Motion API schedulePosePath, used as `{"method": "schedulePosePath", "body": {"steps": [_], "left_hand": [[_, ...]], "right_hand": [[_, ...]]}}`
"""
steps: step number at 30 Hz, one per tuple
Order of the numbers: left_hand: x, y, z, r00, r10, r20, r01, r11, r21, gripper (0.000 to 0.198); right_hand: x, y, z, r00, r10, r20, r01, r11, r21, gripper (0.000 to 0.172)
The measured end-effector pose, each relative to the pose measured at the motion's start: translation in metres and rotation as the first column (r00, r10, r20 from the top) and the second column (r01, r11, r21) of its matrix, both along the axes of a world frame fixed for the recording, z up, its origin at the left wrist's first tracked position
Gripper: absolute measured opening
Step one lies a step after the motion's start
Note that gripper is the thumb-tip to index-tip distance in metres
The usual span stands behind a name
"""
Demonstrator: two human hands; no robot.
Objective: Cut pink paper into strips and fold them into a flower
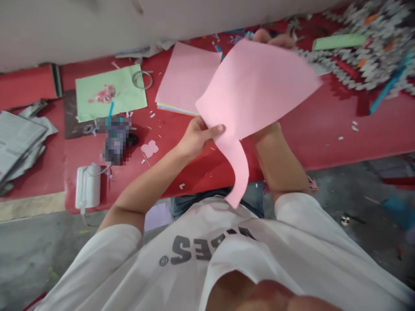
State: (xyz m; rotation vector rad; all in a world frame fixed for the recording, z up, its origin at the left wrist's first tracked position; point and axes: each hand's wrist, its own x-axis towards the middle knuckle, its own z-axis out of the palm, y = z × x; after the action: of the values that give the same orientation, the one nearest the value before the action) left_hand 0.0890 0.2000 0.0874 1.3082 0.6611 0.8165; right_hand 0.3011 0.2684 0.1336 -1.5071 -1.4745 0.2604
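A large pink paper sheet (259, 86) is held up in front of me, with a curved strip hanging from its lower edge towards my shirt. My left hand (197, 136) pinches the sheet at its lower left, thumb on top and fingers beneath. Behind the sheet passes my right forearm; only bent fingers of my right hand (274, 39) show above the far edge. Whatever that hand grips is hidden by the paper. Under the sheet's left side lies a stack of coloured paper (188, 73), pink on top.
The red table (324, 134) bears paper scraps, a pink flower cutout (149, 148), green paper (126, 95) with a tape ring (142, 80), a blurred-out phone-like device (115, 142) and a white power bank (88, 186). Newspapers (19, 138) lie left; a grey-white garland heap (376, 56) right.
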Motion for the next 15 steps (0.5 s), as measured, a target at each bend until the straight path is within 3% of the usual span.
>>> {"method": "schedulePosePath", "body": {"steps": [2, 4, 8, 11, 15], "left_hand": [[-0.032, 0.014, -0.013, 0.964, 0.258, -0.07, -0.246, 0.958, 0.147, 0.061], [-0.064, 0.032, -0.025, 0.861, 0.497, -0.105, -0.459, 0.85, 0.259, 0.052], [-0.115, 0.067, -0.04, 0.652, 0.731, -0.202, -0.614, 0.665, 0.425, 0.042], [-0.135, 0.085, -0.044, 0.569, 0.801, -0.185, -0.658, 0.578, 0.482, 0.032], [-0.139, 0.091, -0.047, 0.476, 0.863, -0.168, -0.719, 0.492, 0.492, 0.038]], "right_hand": [[-0.007, 0.005, -0.029, 0.999, -0.028, 0.028, 0.029, 0.998, -0.053, 0.029], [-0.006, -0.001, -0.06, 0.994, 0.033, 0.1, -0.02, 0.991, -0.131, 0.04], [0.003, -0.016, -0.1, 0.894, 0.285, 0.345, -0.166, 0.927, -0.337, 0.032], [0.008, -0.014, -0.106, 0.856, 0.33, 0.398, -0.189, 0.916, -0.354, 0.035], [0.021, -0.018, -0.091, 0.861, 0.274, 0.428, -0.113, 0.924, -0.365, 0.035]]}}
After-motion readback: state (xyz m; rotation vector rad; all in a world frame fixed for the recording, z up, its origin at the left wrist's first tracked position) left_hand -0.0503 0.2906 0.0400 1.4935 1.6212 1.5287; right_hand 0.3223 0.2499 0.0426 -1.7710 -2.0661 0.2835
